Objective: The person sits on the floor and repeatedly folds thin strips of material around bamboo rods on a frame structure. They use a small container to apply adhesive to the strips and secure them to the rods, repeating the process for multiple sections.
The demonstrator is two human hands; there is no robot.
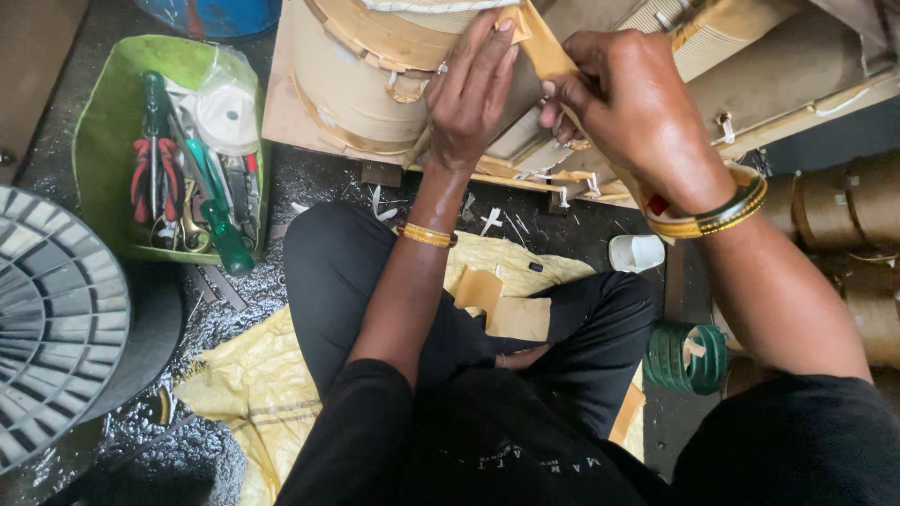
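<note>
The person sits cross-legged on a yellow sheet (246,375) spread over a dark, wet floor, both arms reaching forward and up to a large paper-wrapped coil (375,66) that lies on its side at the top of the view. The left hand (471,94) is raised with the wrist bent back, fingers extended upward and pressed flat against a strip of tan insulating paper (542,52), pinning it to the coil's winding; the thumb lies along the coil's edge. A gold bangle (427,235) sits on the left forearm. The right hand (630,108) comes in from the right with the elbow out, its fingers curled closed around the lower run of the same paper strip, pinching it just beside the left hand's fingertips. How tightly the thumb clamps the strip is hard to tell, since the knuckles hide it. Green and gold bangles (717,214) circle the right wrist.

To the left, a green tub (108,150) holds red-handled pliers (155,178), a green-handled screwdriver (220,230) and other tools. A grey ribbed fan cover (52,319) lies at the far left. Cut pieces of tan paper (502,305) rest on the lap, a small white cup (636,252) stands on the floor near the right forearm, and a green tape roll (689,356) lies below it.
</note>
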